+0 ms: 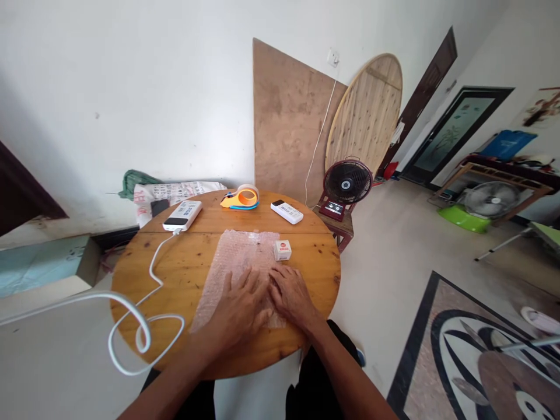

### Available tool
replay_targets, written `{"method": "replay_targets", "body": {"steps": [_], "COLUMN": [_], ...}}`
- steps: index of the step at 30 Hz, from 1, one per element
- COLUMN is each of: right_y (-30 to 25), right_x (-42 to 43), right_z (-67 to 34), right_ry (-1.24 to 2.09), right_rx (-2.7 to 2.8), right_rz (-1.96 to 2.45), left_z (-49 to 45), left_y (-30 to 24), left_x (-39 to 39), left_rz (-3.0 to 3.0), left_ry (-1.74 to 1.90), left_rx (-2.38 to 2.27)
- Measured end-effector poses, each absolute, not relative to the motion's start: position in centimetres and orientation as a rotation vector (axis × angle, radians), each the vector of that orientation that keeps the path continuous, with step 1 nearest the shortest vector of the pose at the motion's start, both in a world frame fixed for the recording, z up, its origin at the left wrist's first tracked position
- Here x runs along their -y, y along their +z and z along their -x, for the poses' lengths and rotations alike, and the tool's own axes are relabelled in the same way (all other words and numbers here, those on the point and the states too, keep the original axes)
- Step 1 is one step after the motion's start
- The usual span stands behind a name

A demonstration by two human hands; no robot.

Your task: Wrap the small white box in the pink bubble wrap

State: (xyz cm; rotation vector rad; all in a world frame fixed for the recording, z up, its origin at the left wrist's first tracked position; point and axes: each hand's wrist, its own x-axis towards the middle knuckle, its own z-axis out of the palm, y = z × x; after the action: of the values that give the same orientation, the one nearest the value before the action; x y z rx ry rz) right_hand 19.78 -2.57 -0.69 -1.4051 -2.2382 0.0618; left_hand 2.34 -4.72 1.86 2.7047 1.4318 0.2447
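One big round wooden table [184, 268] under both hands, for starters. On top of it, a sheet of bubble wrap [245, 251] spread flat, starting right under the palms and running out past the fingertips. Next up, left hand [242, 306] and right hand [291, 294], both palm-down on the near end of that wrap, side by side and just about touching. Fingers loose and flat, so wide open, gripping nothing, only pressing down.

Long white cable [87, 298] looping off to the left of the left hand, well apart from it, plugged into a white power bank [182, 214] far beyond and left of the fingertips. Orange and blue tape dispenser [241, 198] pretty much straight ahead of both hands, way over at the far edge. White remote [287, 212] ahead of the right hand, also well apart from the fingers.

Smallest last: little white box [282, 249] with a red dot, at the far right corner of the wrap, just beyond the right fingertips, near but not touching.
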Motion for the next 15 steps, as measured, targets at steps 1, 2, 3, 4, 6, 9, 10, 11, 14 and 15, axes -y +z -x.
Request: {"method": "replay_targets", "body": {"steps": [1,2,3,4,6,9,10,11,14,15], "right_y": [-0.7,-0.7,-0.7,-0.6,-0.5,-0.5,-0.5,-0.5,-0.6,-0.6], "right_x": [2.6,2.6,2.6,2.6,2.6,2.6,2.6,2.6,2.4,2.4], "right_z": [-19.8,-19.8,-19.8,-19.8,-19.9,-19.9,-19.9,-19.9,-19.9,-19.9], "right_ry": [0.062,0.064,0.069,0.074,0.087,0.106,0.111,0.115,0.114,0.113], "right_rx": [2.238,2.237,2.235,2.229,2.215,2.181,2.166,2.147,2.058,2.022], "right_rz": [1.406,1.404,1.401,1.398,1.388,1.376,1.372,1.369,1.379,1.388], "left_z": [-2.0,-1.7,-1.5,-1.2,-0.9,-0.9,-0.9,-0.9,-1.0,-1.0], "left_y": [1.1,0.4,-0.2,-0.7,-1.4,-1.6,-1.6,-1.5,-1.2,-1.2], "left_x": [5.0,5.2,5.4,5.4,5.5,5.5,5.5,5.6,5.8,5.8], "left_rz": [-2.687,-2.684,-2.688,-2.695,-2.701,-2.699,-2.695,-2.689,-2.665,-2.659], "left_ry": [0.238,0.249,0.273,0.297,0.347,0.403,0.418,0.431,0.45,0.453], "left_rx": [-1.436,-1.426,-1.416,-1.399,-1.384,-1.382,-1.386,-1.392,-1.407,-1.41]}}
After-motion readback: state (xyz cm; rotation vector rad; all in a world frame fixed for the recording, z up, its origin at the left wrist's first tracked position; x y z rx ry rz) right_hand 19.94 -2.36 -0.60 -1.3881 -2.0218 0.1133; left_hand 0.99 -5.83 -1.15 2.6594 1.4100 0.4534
